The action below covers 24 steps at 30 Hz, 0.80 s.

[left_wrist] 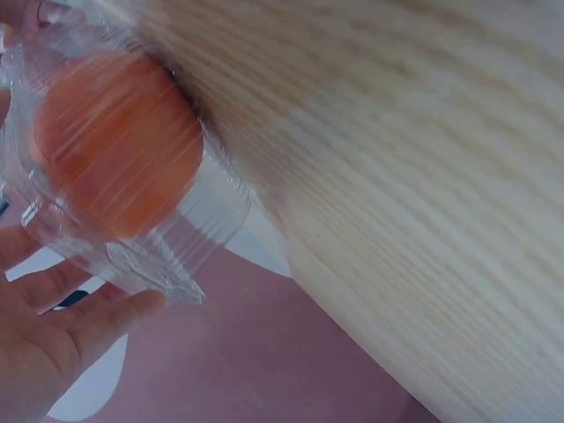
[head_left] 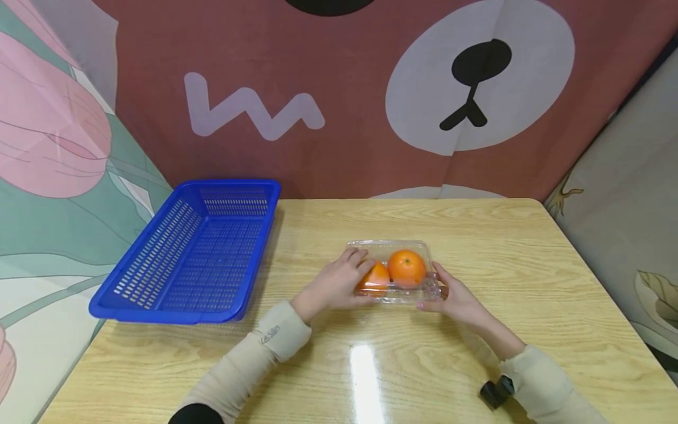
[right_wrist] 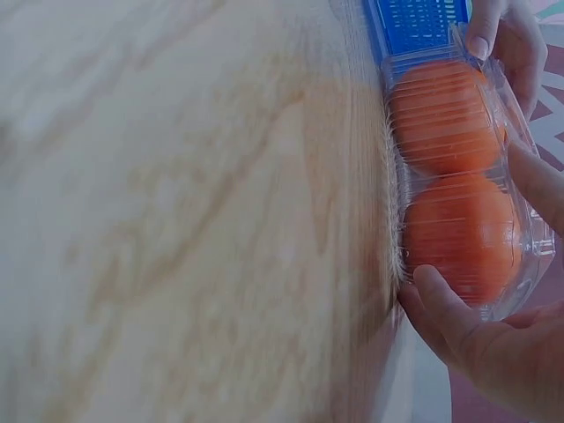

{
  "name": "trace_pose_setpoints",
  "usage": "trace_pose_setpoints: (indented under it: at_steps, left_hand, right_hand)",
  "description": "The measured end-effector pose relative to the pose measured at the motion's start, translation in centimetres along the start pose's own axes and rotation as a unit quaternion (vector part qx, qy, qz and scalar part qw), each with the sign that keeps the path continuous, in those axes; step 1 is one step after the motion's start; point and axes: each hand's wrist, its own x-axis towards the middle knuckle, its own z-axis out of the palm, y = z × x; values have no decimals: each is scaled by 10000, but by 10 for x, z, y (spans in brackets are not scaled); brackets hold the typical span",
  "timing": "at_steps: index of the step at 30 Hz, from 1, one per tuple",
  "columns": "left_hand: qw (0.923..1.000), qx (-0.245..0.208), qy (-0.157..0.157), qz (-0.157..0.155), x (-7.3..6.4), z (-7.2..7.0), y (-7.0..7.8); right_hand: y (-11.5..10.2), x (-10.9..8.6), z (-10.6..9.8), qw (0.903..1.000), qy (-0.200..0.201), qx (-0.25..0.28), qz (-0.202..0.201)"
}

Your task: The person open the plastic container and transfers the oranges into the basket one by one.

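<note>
A clear plastic clamshell box lies on the wooden table, with two oranges inside. The right orange shows its stem end; the left orange is partly covered by fingers. My left hand grips the box's left end, its thumb along the near side and its fingers over the top. At the opposite end, my right hand holds the box between thumb and fingers. The right wrist view shows both oranges through the ribbed plastic wall, with the right thumb against it.
To the left stands a blue perforated plastic basket with nothing in it. The wooden table reaches back to a wall cloth with a cartoon print. A small black device sits at my right cuff.
</note>
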Motion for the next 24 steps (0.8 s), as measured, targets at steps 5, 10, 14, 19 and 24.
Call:
trace_pose_setpoints:
  at_steps: [5,10,14,19,24]
  left_hand:
    - [9998,205,-2,-80,2,4,4]
    - [9996,284,-18,-94,3,5,5]
    - [9994,349,18,33,3,4,6]
    - [9984,558,-42,109,4,5,7]
    - [9977,667,-49,103,4,6,9]
  right_hand:
    - [-2,0,2,9999,52,-94,7]
    - [-3,0,3,9998,110,-149,38]
    - [-4,0,4,9998,114,-160,20]
    - [-3,0,4,9994,131,-319,33]
    - [-2,0,3,9988,168,-458,41]
